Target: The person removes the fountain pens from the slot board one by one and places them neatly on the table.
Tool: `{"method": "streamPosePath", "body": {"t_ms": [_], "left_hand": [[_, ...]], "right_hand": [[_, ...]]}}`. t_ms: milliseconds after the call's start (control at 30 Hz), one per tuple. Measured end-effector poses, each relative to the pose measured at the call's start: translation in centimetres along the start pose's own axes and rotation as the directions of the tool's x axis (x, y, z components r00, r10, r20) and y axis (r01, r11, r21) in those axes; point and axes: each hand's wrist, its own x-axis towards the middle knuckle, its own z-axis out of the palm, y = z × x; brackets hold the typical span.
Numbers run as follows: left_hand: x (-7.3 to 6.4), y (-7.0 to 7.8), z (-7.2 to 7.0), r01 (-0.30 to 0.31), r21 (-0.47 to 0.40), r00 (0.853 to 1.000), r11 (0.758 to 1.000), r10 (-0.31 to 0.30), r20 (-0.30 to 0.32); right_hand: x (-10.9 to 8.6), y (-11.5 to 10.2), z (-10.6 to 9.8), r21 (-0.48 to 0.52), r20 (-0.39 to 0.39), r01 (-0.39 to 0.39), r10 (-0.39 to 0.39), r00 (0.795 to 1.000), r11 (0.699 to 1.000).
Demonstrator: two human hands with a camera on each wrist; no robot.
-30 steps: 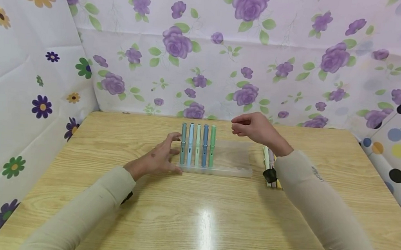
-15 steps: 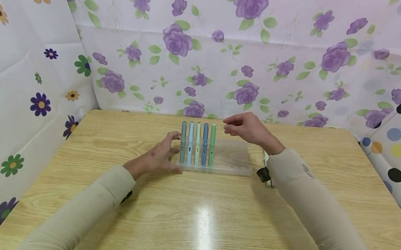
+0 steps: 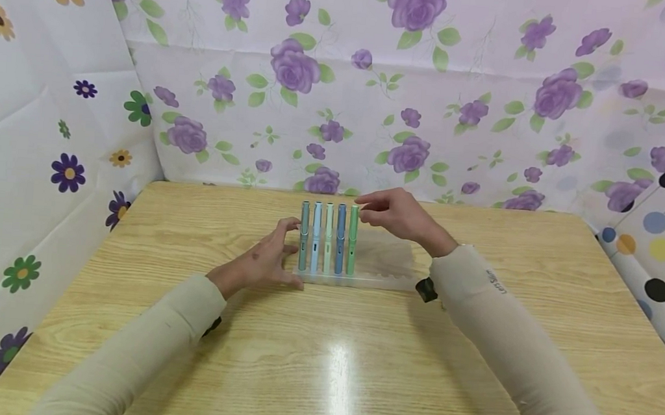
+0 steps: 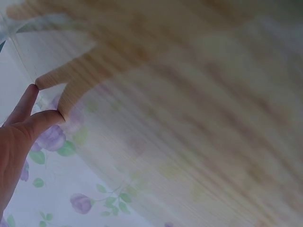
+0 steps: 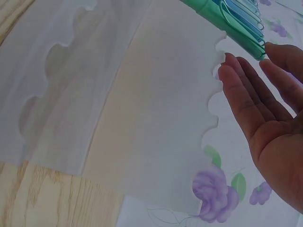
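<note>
In the head view, several capped pens stand side by side in the left part of a clear pen stand [image 3: 387,254]: dark teal [image 3: 303,234], light blue [image 3: 315,235], pale green [image 3: 327,236], blue [image 3: 340,237] and, rightmost, green [image 3: 353,238]. My left hand [image 3: 266,258] rests spread at the stand's left end, some fingertips on the tabletop. At the green pen's top is my right hand [image 3: 393,215], its straightened fingertips touching or nearly touching the cap end. The right wrist view shows the green pen [image 5: 236,30] at the fingertips [image 5: 272,49], not gripped.
The stand's scalloped notches [image 5: 215,101] run along its edges to the right of the pens. A wooden table [image 3: 273,359] lies beneath, with a flowered cloth [image 3: 364,106] behind it. My right forearm [image 3: 511,326] covers the table area right of the stand.
My right hand has moved left, from beyond the pens to the green pen's top. Its forearm now hides the loose pens on the right. The left hand stays in place.
</note>
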Motion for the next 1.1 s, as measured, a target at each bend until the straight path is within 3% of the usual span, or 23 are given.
{"method": "streamPosePath", "body": {"t_ms": [633, 1100], "left_hand": [[0.2, 0.0, 0.2, -0.022, 0.004, 1.0, 1.0, 0.022, -0.016], [0.4, 0.1, 0.3, 0.013, 0.009, 1.0, 1.0, -0.013, -0.016]], "right_hand": [[0.2, -0.1, 1.2, 0.037, -0.021, -0.004, 0.005, 1.0, 0.999], [-0.6, -0.5, -0.5, 0.091, -0.068, -0.017, 0.023, 0.997, 0.996]]}}
